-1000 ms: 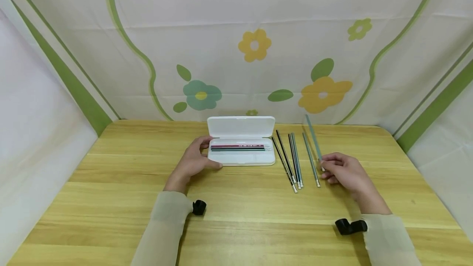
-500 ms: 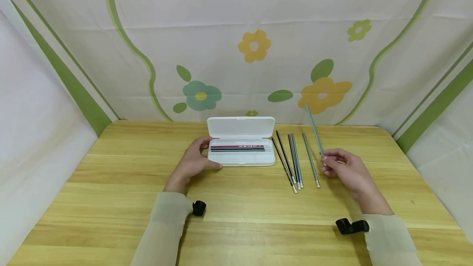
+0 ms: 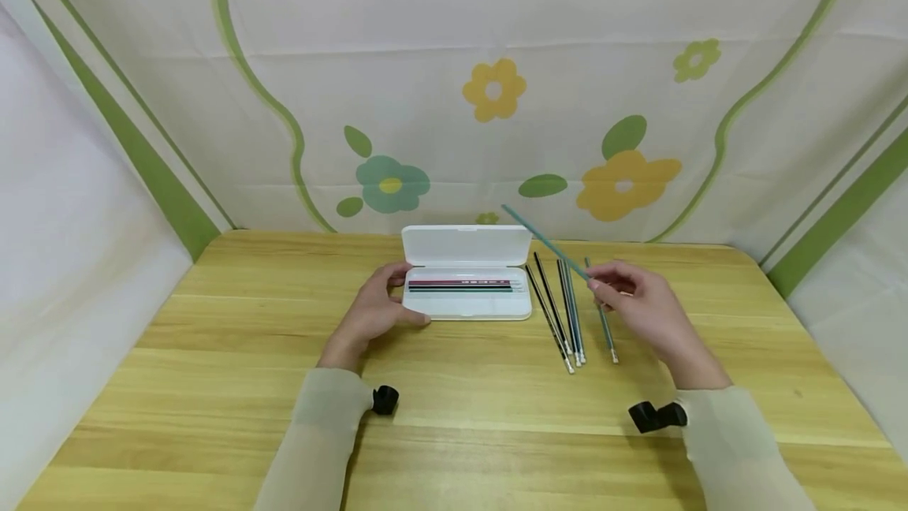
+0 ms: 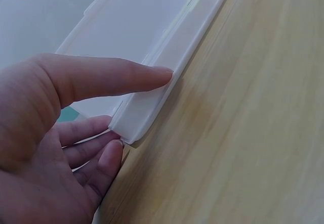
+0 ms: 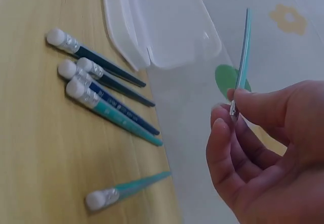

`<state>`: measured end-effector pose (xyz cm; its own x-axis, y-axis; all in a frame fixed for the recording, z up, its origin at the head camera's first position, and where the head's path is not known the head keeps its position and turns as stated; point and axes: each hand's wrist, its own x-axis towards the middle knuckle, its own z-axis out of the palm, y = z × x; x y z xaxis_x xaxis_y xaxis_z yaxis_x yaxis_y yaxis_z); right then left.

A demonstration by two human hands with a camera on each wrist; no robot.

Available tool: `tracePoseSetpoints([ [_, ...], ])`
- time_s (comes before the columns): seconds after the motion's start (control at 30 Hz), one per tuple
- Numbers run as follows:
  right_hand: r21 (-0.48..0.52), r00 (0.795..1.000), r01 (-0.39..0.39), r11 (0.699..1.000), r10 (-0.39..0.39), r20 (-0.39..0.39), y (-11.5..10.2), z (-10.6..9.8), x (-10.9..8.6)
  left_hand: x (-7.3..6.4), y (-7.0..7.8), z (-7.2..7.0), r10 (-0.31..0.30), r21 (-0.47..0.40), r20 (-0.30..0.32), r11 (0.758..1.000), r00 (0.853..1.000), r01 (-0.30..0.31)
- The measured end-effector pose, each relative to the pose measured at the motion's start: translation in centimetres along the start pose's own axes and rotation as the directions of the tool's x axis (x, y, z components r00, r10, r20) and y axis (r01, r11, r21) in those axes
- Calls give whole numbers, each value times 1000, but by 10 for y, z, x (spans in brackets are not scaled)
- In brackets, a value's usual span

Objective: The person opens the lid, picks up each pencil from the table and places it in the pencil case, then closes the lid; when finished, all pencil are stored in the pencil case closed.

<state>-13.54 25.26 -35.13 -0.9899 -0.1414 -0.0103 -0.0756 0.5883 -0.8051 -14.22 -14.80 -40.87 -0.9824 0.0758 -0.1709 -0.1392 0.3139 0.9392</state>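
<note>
A white pencil case stands with its lid raised; red, black and green pencils lie in it. My left hand holds the case's left end, the thumb along the front wall and the fingers around the corner. Between thumb and fingertips, my right hand pinches a teal pencil near its eraser end. That pencil is raised above the table, its far end pointing left toward the lid. Beneath the right hand lies another teal pencil, partly hidden.
Several dark and teal pencils lie side by side just right of the case, eraser ends toward me. The wooden table meets a flower-printed cloth behind the case.
My right hand has lifted the teal pencil and moved left, and the pencil has swung to point left. The left hand has stayed on the case.
</note>
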Motion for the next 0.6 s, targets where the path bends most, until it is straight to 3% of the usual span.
tracePoseSetpoints([
  [0.3,-169,990,142,975,-137,41,-14,21,18,0,-2,0,5,1,-6,1000,1000,-5],
  [0.6,-253,977,211,944,-208,41,-15,41,36,0,-3,-2,8,-4,-7,1000,1000,-8],
])
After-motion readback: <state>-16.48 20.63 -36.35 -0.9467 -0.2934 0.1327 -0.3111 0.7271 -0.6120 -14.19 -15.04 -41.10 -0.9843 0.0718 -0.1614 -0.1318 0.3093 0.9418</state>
